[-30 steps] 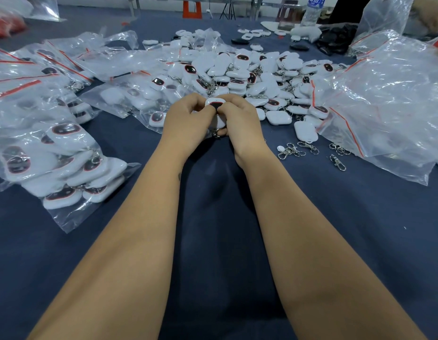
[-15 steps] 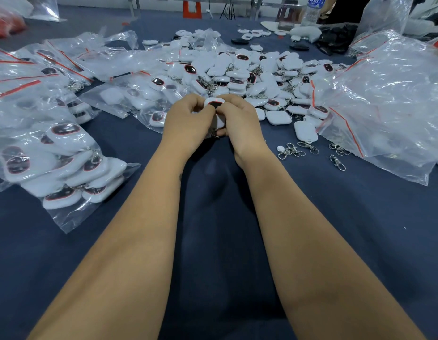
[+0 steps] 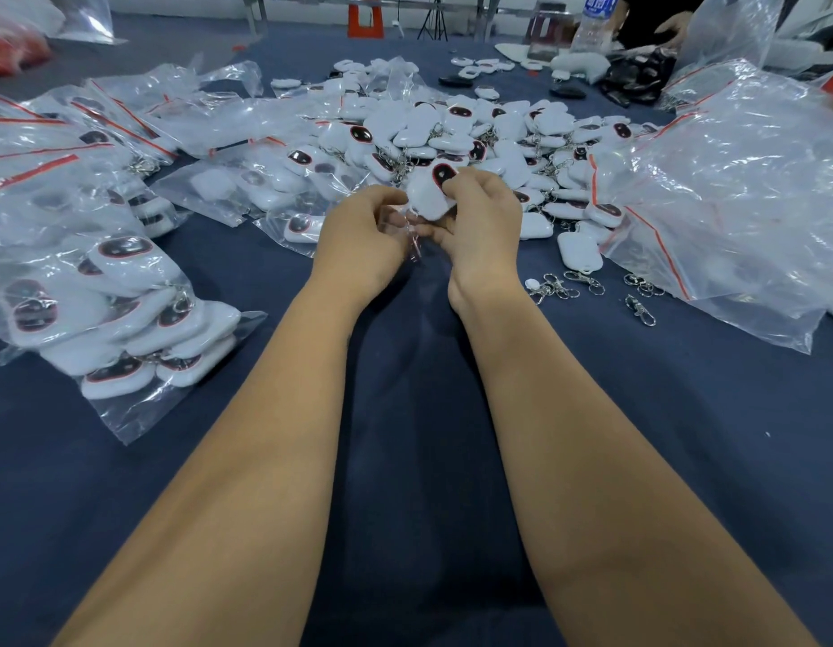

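My right hand (image 3: 479, 221) grips a small white plastic tag (image 3: 430, 191) with a dark red-rimmed oval window, holding it up just in front of a big pile of the same tags (image 3: 475, 133). A metal keyring clip (image 3: 413, 240) hangs below the tag between my hands. My left hand (image 3: 363, 235) is curled close beside it, fingers at the clip; the exact pinch is blurred. Both forearms stretch over the dark blue tablecloth (image 3: 405, 413).
Clear zip bags filled with tags (image 3: 106, 315) lie at the left. Empty crumpled zip bags (image 3: 731, 189) are heaped at the right. Loose metal clips (image 3: 587, 284) and a single tag (image 3: 580, 252) lie right of my hands. Another person's hand (image 3: 675, 28) and a water bottle (image 3: 596, 16) are at the far edge.
The tag has turned and come out from between my hands; it now sits in my right hand's grip. My left hand has slid slightly away and down toward the hanging clip.
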### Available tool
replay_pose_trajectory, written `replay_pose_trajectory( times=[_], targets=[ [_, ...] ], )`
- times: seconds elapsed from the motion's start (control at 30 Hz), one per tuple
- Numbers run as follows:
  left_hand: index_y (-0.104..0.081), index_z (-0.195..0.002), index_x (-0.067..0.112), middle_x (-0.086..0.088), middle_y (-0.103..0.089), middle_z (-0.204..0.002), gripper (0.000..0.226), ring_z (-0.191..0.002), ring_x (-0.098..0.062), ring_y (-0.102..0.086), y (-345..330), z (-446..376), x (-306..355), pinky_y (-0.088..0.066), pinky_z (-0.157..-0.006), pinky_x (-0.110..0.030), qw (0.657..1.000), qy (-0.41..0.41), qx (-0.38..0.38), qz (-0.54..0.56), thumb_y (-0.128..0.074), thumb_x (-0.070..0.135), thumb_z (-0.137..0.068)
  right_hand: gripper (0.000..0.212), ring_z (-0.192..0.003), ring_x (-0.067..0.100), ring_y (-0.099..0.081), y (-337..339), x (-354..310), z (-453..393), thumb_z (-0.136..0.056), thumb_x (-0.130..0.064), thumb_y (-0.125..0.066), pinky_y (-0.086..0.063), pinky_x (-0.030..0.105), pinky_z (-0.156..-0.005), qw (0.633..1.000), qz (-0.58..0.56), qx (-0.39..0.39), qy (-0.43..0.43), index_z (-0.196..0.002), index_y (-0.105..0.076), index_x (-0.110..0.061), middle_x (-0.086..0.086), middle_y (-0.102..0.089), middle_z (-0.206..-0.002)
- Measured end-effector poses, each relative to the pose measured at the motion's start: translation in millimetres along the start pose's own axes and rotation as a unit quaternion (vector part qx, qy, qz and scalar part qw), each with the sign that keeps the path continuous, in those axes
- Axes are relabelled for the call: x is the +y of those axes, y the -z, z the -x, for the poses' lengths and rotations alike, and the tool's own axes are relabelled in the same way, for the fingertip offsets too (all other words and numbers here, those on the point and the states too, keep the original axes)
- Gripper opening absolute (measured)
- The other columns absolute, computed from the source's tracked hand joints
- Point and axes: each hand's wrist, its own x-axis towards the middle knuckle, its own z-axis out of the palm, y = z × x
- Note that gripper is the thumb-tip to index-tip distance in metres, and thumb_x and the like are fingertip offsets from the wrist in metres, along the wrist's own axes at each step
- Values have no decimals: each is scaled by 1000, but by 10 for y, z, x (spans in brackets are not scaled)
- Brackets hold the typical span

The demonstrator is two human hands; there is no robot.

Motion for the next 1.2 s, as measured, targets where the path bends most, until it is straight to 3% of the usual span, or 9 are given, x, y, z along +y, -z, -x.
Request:
replay_pose_trajectory(
  times=[0.17, 0.3, 0.47, 0.63, 0.83, 0.93, 1.03, 1.1, 1.2],
  targets=[
    [-64, -120, 24, 14, -65, -91, 47, -77, -1, -59, -1, 47, 19, -47, -70, -14, 999, -46, 3, -18, -63, 2, -79, 14, -70, 22, -65, -20, 25, -1, -91, 2, -55, -60, 29, -63, 1000, 17, -3, 19, -88, -51, -11, 12, -63, -84],
    [-63, -121, 28, 1, -59, -115, 49, -90, -9, -59, -7, 17, 24, -51, -79, -23, 997, -52, 33, -50, -71, 11, -76, 16, -71, 15, -62, 0, 99, -4, -88, -5, -60, -54, 28, -65, 984, 163, -18, 70, -86, -53, -19, 2, -65, -79],
    [-65, -123, 28, 5, -47, -111, 47, -95, -7, -54, 21, 43, 58, -39, -76, -6, 993, -86, 76, -35, -67, 20, -76, 13, -76, 6, -61, -8, 162, 9, -86, -13, -65, -46, 19, -67, 948, 288, -45, 132, -90, -57, -23, -10, -67, -83],
    [-65, -127, 24, 9, -47, -113, 47, -109, -16, -57, 18, 36, 76, -48, -92, -29, 990, -101, 87, -36, -67, 10, -82, 8, -85, 12, -66, 18, 179, -16, -87, -20, -65, -54, 36, -83, 925, 357, -57, 119, -93, -65, -25, -9, -70, -85],
    [-63, -129, 25, 11, -42, -111, 50, -100, -9, -51, -11, 27, 55, -37, -76, -2, 986, -124, 100, -44, -62, 4, -83, 15, -69, 9, -63, 13, 175, -22, -86, -19, -67, -50, 27, -67, 945, 305, -54, 107, -93, -56, -26, -7, -71, -78],
    [-64, -129, 25, 11, -41, -114, 54, -107, -14, -52, -4, 13, 60, -40, -81, -9, 982, -135, 124, -52, -66, 5, -78, 7, -75, 8, -64, -6, 156, -13, -89, -17, -62, -49, 24, -70, 944, 303, -58, 116, -85, -63, -24, -5, -70, -81],
    [-66, -125, 25, 13, -42, -113, 51, -101, -12, -52, 9, 15, 78, -44, -76, -15, 978, -140, 151, -34, -61, 4, -80, 23, -73, 11, -55, -23, 144, 16, -91, -20, -57, -45, 33, -76, 940, 303, -103, 119, -70, -66, -23, -8, -62, -69],
    [-67, -123, 24, 13, -44, -111, 48, -98, -10, -51, 21, 21, 89, -43, -75, -13, 977, -141, 156, -25, -56, 5, -81, 36, -67, 12, -45, -32, 147, 41, -95, -25, -53, -37, 35, -70, 938, 303, -129, 103, -59, -57, -19, -2, -51, -61],
    [-69, -121, 18, 10, -47, -110, 48, -103, -11, -52, 37, 38, 102, -41, -79, -9, 974, -142, 174, -10, -51, 2, -80, 45, -74, 25, -50, -39, 145, 78, -100, -28, -47, -43, 41, -75, 941, 287, -159, 81, -86, -60, 13, 30, -62, -85]
  ],
)
